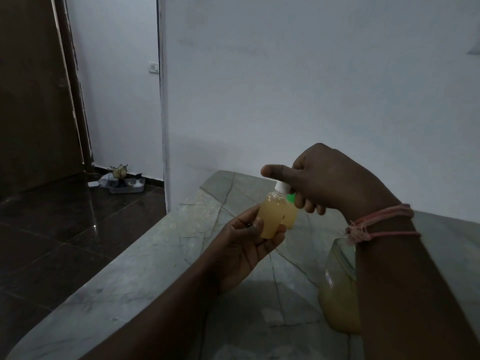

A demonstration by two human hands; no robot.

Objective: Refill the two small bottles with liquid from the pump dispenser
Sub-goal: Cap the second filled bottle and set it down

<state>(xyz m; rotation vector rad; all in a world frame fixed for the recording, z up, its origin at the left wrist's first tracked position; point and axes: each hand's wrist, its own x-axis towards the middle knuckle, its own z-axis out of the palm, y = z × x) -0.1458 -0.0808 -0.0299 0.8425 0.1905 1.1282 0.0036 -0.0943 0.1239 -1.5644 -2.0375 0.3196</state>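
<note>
Head view: a small bottle (pixel 270 216) full of pale yellow liquid is held tilted above the grey marble counter (pixel 145 261), its neck leaning up and to the right. The left hand (pixel 246 245) grips its lower body, thumb across the front and fingers curled behind, so the base is hidden. The right hand (pixel 319 178) is closed on the white cap (pixel 283 187) at the top of that bottle, thumb stretched over it and fingers bent underneath; whether the cap is seated on the neck cannot be made out.

Just behind stands a 2nd small bottle (pixel 290 215), also yellow, with a green cap (pixel 291 198); most of it is covered by the held bottle and the right fingers, and it is hard to tell whether it rests on the counter.

The pump dispenser (pixel 337 289) stands on the counter to the right, a large clear container of yellowish liquid with a small white label. Its top and right side are hidden by the right forearm, which wears pink thread bands (pixel 376 224) at the wrist.

Farther off, past the counter's left edge, lie a dark glossy floor (pixel 52 229), a brown door (pixel 31 87), a wall switch (pixel 153 66), and a tray of dim clutter (pixel 124 181) too small to identify.
</note>
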